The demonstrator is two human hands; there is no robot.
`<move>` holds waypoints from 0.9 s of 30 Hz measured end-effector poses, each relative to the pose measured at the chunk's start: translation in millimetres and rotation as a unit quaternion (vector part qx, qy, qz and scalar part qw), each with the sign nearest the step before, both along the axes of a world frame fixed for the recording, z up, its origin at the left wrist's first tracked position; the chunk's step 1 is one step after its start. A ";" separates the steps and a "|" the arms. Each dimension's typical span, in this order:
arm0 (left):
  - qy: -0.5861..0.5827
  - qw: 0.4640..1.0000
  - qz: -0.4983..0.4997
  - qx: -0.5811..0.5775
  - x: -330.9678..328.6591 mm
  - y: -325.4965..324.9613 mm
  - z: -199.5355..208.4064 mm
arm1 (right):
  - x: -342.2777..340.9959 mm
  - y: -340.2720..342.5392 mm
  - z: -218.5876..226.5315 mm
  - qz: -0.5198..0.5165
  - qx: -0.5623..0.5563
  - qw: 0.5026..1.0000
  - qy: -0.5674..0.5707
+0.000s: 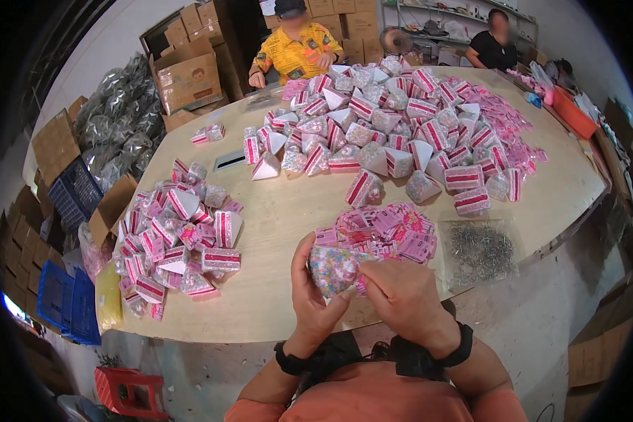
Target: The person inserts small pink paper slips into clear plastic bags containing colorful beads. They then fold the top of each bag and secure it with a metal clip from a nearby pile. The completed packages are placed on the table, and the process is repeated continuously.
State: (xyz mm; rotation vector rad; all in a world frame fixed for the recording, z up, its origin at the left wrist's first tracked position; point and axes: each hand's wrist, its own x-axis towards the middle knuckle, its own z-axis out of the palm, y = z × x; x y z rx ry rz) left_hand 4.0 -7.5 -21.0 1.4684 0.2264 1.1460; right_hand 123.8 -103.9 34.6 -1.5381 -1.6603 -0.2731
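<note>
Over the near edge of the table, my left hand (308,304) is wrapped round a decorative cake slice (329,271) covered in pastel bead-like sprinkles. Its top faces up toward me. Against the slice's right side, my right hand (409,297) has its fingers pinched together; what sits in that pinch is hidden. A bit of pink card shows just below those fingertips. Right beyond my hands lies a heap of pink printed tags (387,226). To its right is a shallow clear tray (511,228) of small metal fasteners.
A large heap of cake slices (362,126) fills the table's far side, beside more pink tags (496,116). Another heap, with tags (183,204), lies left. Two people (299,49) sit beyond the table. Blue crates (60,295), cartons (190,77) and a red stool (126,387) stand left.
</note>
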 end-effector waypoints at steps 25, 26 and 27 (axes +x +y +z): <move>0.051 0.997 0.053 0.012 10.7 -5.6 -3.4 | 8.5 5.6 -6.5 -0.030 -0.012 0.998 -0.060; 0.064 0.995 0.065 0.032 10.5 -4.6 -5.7 | 8.6 5.5 -6.2 -0.035 -0.022 0.997 -0.064; 0.078 0.993 0.076 0.053 10.3 -3.9 -6.6 | 8.8 5.3 -5.9 -0.040 -0.031 0.996 -0.069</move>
